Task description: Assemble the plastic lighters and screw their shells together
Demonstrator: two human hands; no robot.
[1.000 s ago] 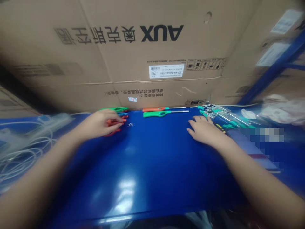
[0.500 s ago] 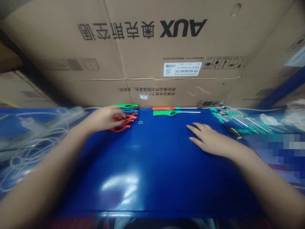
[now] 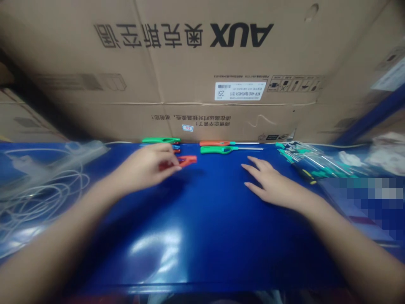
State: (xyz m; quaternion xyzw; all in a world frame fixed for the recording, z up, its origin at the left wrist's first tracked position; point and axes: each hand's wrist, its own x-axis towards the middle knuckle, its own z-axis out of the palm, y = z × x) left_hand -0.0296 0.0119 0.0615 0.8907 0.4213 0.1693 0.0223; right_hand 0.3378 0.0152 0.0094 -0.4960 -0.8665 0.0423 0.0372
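Note:
My left hand is closed on a red lighter handle, raised over the blue table with its end pointing right. Behind those fingers lie a green lighter handle and partly covered blue and red ones. At the back middle, a gas lighter with an orange handle and another with a green handle lie side by side, their metal tubes pointing right. My right hand hovers low over or rests on the table, its fingers spread and holding nothing; nearest to it is the green lighter's tube.
A large cardboard box walls off the back. On the right lie metal tubes with teal ends, a black and yellow tool and crumpled white material. Coiled white cable covers the left side of the table.
My left hand has lifted a red handle from the group and moved it right and toward me. My right hand keeps its spread pose. The view has shifted slightly.

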